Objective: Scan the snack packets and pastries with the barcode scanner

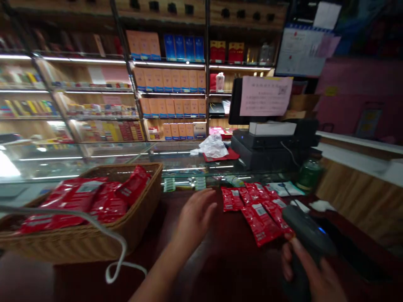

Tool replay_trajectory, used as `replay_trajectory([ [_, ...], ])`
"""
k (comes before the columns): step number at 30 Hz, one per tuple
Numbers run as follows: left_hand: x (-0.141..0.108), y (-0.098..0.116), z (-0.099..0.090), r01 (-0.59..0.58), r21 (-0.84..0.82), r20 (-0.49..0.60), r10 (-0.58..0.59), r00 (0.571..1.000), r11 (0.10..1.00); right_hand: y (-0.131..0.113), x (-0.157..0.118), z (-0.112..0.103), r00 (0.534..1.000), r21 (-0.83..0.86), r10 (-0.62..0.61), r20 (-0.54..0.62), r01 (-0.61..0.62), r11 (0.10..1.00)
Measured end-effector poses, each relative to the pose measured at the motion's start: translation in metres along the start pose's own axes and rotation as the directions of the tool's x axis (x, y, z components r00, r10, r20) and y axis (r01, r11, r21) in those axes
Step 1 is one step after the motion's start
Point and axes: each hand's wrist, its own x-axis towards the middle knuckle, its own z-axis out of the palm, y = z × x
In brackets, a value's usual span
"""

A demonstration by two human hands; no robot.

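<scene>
My right hand point(305, 264) is wrapped round the handle of a dark barcode scanner point(307, 228) with a small blue light on top. The scanner's head points at several red plastic packets point(260, 222) lying in a loose group on the dark red counter. To the left of those packets, my left hand point(195, 214) hovers or rests over the counter, its fingers apart and slightly bent, with nothing in them. More red packets point(82, 197) fill a wicker basket point(141, 218) on the left, apart from my left hand.
A white cable point(121, 247) crosses in front of the basket. Behind the counter edge are a glass display case point(122, 153), a crumpled white plastic bag point(214, 147), and a cash-register screen point(236, 100) with a pink paper. A green jar point(310, 174) stands at right. Stocked shelves line the back wall.
</scene>
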Motion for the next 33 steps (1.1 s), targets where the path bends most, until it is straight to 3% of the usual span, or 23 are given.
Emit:
replay_trajectory([
  [2,0.013,-0.004,0.054,0.199,-0.112,0.200,-0.174,0.964,0.973,0.001,0.006,-0.017,0.997,0.067,0.009,-0.075,-0.004,0.998],
  [4,0.024,-0.010,0.099,0.331,-0.119,0.296,-0.285,0.912,0.936,0.004,0.008,-0.032,0.991,0.136,0.026,-0.132,-0.008,0.991],
  [6,0.030,-0.018,0.132,0.435,-0.110,0.377,-0.368,0.850,0.894,0.009,0.007,-0.045,0.987,0.151,0.037,-0.158,-0.012,0.988],
  [10,0.031,-0.033,0.166,0.624,-0.123,0.492,-0.499,0.713,0.771,0.018,0.004,-0.059,0.983,0.059,-0.028,-0.181,0.039,0.997],
  [13,0.027,-0.039,0.175,0.700,-0.194,0.494,-0.548,0.675,0.687,0.018,0.005,-0.054,0.985,0.053,-0.021,-0.173,0.031,0.998],
  [17,0.024,-0.038,0.171,0.713,-0.377,0.464,-0.546,0.698,0.592,0.011,0.009,-0.030,0.990,0.077,0.034,-0.138,-0.023,0.997],
  [20,0.017,-0.033,0.157,0.676,-0.523,0.441,-0.514,0.735,0.518,0.004,0.011,-0.017,0.990,0.053,0.017,-0.142,-0.010,0.999],
  [23,0.000,-0.024,0.133,0.646,-0.613,0.446,-0.476,0.758,0.455,-0.003,0.012,-0.009,0.991,0.015,-0.007,-0.137,0.009,1.000],
  [29,-0.042,0.005,0.080,0.627,-0.691,0.485,-0.412,0.771,0.360,-0.006,0.011,0.016,1.000,0.012,-0.014,0.019,0.014,1.000],
  [33,-0.060,0.015,0.048,0.563,-0.715,0.457,-0.333,0.825,0.414,-0.004,0.004,0.036,0.993,0.060,0.022,0.119,-0.030,0.998],
])
